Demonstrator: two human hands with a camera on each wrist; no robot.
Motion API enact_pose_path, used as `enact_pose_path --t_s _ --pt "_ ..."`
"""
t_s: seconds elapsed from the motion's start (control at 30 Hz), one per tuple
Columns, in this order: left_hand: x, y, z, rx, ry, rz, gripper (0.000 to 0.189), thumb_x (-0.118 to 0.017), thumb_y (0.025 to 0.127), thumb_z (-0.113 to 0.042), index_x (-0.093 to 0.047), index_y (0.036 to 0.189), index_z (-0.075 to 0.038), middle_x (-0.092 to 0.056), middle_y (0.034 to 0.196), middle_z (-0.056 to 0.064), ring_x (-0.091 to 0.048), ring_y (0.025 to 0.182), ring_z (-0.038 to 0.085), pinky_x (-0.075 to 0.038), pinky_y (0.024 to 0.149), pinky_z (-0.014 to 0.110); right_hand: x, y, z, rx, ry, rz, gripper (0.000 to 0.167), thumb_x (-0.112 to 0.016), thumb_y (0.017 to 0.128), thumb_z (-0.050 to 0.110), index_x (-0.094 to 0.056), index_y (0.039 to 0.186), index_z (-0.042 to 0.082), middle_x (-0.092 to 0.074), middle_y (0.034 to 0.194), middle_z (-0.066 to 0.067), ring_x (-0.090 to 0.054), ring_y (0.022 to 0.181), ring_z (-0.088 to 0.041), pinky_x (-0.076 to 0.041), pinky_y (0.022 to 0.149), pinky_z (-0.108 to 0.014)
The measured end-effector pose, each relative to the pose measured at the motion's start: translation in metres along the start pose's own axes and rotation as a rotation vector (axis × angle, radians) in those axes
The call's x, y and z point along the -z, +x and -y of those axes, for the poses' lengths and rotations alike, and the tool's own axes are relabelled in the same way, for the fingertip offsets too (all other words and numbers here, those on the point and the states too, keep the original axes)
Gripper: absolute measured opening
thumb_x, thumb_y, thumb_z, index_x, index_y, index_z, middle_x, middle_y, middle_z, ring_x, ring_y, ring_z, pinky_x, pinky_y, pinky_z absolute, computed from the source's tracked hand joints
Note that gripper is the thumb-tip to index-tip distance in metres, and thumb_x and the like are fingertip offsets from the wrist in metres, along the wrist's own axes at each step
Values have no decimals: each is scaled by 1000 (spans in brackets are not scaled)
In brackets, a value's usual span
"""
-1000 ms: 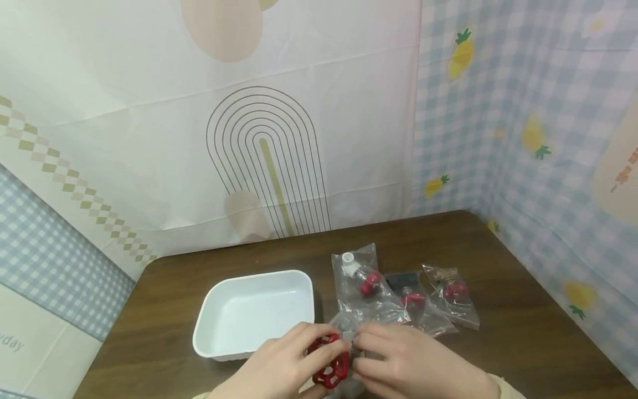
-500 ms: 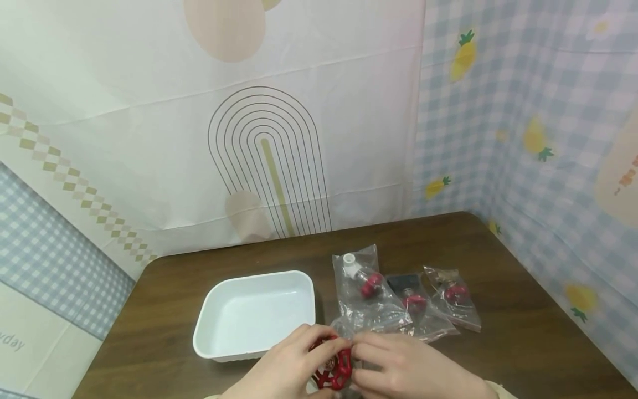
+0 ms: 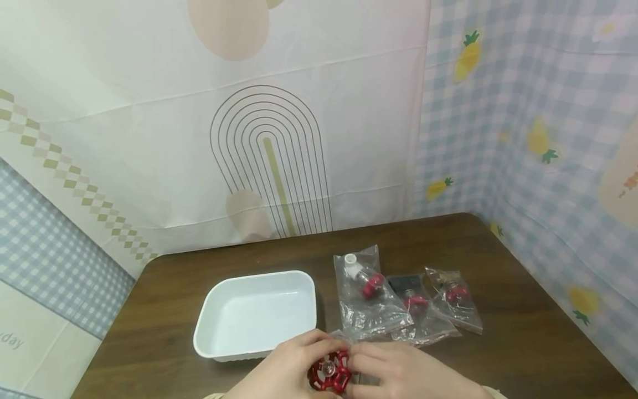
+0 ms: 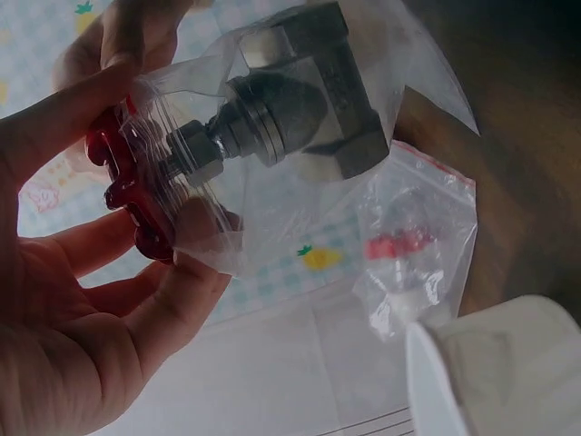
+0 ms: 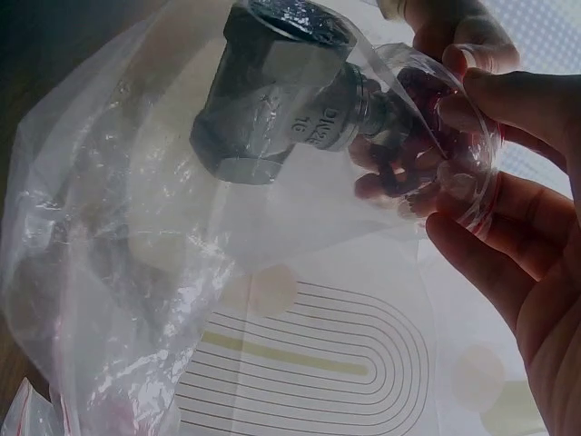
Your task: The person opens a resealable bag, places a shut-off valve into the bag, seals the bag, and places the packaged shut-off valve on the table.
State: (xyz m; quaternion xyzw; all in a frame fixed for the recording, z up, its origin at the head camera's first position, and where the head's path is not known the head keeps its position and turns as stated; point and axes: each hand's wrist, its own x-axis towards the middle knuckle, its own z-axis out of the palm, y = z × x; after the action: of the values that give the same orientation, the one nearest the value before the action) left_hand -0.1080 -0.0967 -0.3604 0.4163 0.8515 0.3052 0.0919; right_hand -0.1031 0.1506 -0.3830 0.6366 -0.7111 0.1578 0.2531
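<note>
A dark metal valve (image 4: 309, 100) with a red handwheel (image 3: 329, 372) is partly inside a clear plastic bag (image 5: 109, 227). In the left wrist view, its body lies within the bag, while the wheel stands at the bag's mouth. My left hand (image 3: 286, 367) grips the wheel's rim from the left, thumb and fingers bent around it. From the right, my right hand (image 3: 399, 370) pinches the bag's edge beside the wheel, fingertips close to the rim. The head view hides the valve body behind the hands.
A white tray (image 3: 205, 327) stands to the left on the brown table (image 3: 164, 288). Behind the hands and to the right lie a bagged valve with a white body (image 3: 353, 267), another bagged valve (image 3: 415, 302) and a bagged brass-coloured valve (image 3: 456, 293).
The handwheel has tilted to face the head camera more, its hub now showing. Both hands have shifted slightly toward the body. Tray and other bags lie as before.
</note>
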Motion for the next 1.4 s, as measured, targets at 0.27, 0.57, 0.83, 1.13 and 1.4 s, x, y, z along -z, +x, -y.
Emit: enact_pose_path --t_s 0.27,0.57,0.83,1.13,1.4 --pt "-4 -2 8 78 -247 -1 49 -81 83 -25 -65 128 -20 -61 118 -11 -57 105 0 -53 83 19 -7 0 2 15 -11 12 22 -61 97 23 -68 117 18 -61 115 4 -55 109 -8 -43 100 -17" --pt "-10 -1 8 124 -180 -58 52 -80 82 -36 -65 129 -19 -61 115 -13 -55 101 -1 -52 81 19 -13 -1 11 -182 193 52 21 -67 95 21 -60 114 20 -57 108 12 -52 100 2 -40 96 -10" --pt "-17 1 11 111 -11 -49 50 -82 80 -33 -68 124 -13 -62 108 -12 -56 93 -4 -50 77 15 -18 5 15 -264 313 90 15 -67 96 18 -59 108 20 -53 99 13 -48 91 6 -38 88 -5" --pt "-20 6 17 143 -17 67 30 -80 81 -38 -72 107 -27 -57 89 -24 -53 77 -6 -46 68 15 -26 16 16 -162 274 71 11 -63 96 14 -59 106 17 -52 93 11 -47 88 4 -36 88 -4" --pt "-25 7 19 118 -17 48 22 -80 81 -37 -69 96 -27 -54 81 -24 -51 70 -6 -44 62 13 -31 17 16 -153 285 78 15 -65 94 10 -59 107 14 -52 94 10 -47 88 3 -34 88 -2"
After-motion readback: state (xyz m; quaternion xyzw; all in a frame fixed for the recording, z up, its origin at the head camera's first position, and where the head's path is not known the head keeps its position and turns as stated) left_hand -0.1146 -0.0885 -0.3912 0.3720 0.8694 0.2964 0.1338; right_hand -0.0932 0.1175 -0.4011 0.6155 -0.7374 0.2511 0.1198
